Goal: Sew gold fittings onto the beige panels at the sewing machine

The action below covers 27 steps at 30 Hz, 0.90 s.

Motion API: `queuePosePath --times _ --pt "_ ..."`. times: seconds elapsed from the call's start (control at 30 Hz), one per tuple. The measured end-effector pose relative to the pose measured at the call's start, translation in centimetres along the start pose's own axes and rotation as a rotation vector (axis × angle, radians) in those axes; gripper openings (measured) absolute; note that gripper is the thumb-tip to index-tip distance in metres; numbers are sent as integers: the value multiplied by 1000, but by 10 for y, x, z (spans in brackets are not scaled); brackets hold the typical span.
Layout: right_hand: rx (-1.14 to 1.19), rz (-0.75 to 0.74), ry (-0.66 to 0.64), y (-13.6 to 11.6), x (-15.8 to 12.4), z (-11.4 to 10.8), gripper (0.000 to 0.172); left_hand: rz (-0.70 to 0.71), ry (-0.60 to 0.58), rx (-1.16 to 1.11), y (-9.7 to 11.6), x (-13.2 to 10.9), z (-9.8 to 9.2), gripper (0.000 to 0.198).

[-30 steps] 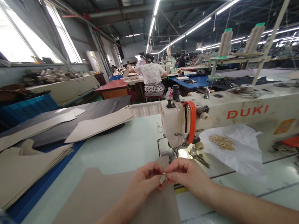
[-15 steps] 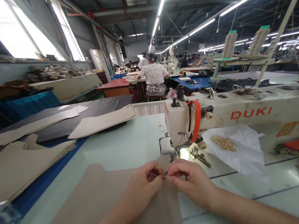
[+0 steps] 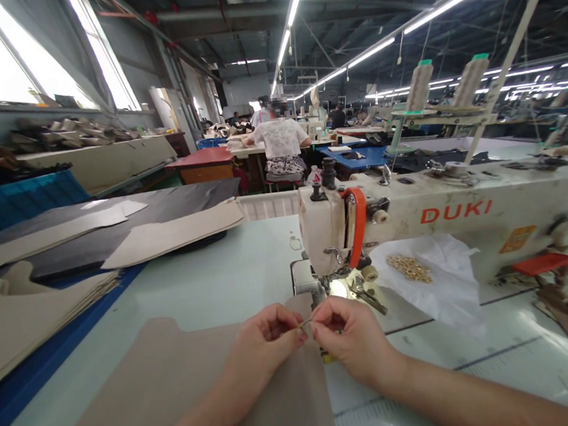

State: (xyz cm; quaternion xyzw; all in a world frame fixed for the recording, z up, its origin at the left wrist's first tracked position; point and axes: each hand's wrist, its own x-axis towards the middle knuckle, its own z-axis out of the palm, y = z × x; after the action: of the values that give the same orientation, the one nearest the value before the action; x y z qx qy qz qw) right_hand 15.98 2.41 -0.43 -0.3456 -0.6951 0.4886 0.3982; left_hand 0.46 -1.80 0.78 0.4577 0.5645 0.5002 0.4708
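Observation:
My left hand (image 3: 270,338) and my right hand (image 3: 348,334) meet in front of the sewing machine (image 3: 414,210), fingertips pinched. Between them is a small narrow strip (image 3: 306,323), with an end in each pinch; its material is too small to make out. Below the hands lies a large flat taupe panel (image 3: 180,384), its far edge near the needle area. The machine's presser foot (image 3: 322,294) is just beyond my fingers, lit by a small lamp. To the right, several gold-coloured metal rings (image 3: 410,268) rest on a white plastic sheet (image 3: 447,291).
Stacks of taupe panels (image 3: 47,316) and further panels (image 3: 175,233) lie at the left on a dark surface. Thread cones (image 3: 420,86) stand behind the machine. A red tray (image 3: 543,264) is at the right. A person (image 3: 279,140) sits ahead, back turned.
The view has turned slightly right, so the surroundings appear further left. Both hands stay pinched together, and the strip between the fingertips now shows more clearly.

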Motion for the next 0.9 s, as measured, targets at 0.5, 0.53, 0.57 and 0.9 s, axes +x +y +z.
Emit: queuePosePath --times 0.5,0.53,0.57,0.9 --pt "191 66 -74 4 -2 0 7 223 90 184 0 -13 3 12" --pt "173 71 -73 4 -2 -1 6 238 94 197 -1 -13 3 11" --pt "160 76 -71 3 -2 -1 6 249 95 207 -1 -13 3 11" --pt "162 97 -84 4 -1 -3 9 243 102 211 -3 -15 3 12"
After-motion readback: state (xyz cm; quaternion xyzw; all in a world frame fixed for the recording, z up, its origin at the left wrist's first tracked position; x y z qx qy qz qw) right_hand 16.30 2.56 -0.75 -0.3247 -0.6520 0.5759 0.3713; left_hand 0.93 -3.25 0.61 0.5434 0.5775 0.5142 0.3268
